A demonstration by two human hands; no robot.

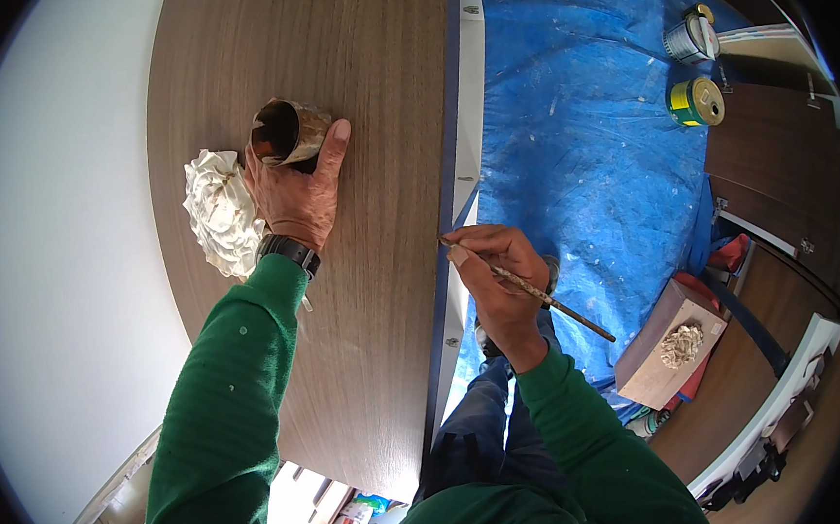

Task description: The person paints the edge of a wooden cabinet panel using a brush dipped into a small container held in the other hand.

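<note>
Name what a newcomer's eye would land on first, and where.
Probably the bright blue sheet, spread right of the brown panel. Next, the crumpled white bundle on the panel, beside the left hand, which holds a stained cup. Then the slim stick, likely a brush, in the right hand at the panel's edge.

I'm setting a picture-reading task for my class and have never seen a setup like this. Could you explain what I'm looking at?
There is no machine here, just a person's two bare hands. The single picture comes from a wide fisheye camera worn on the head, looking down, so straight edges bend near the rim. The left hand grips a stained cup on a wood-grain panel; beside that hand lies a crumpled white cloth or paper. The right hand holds a thin brush, its front end near the panel's right edge. Beyond that edge, a blue sheet covers the floor, with tins at its far right.
</note>
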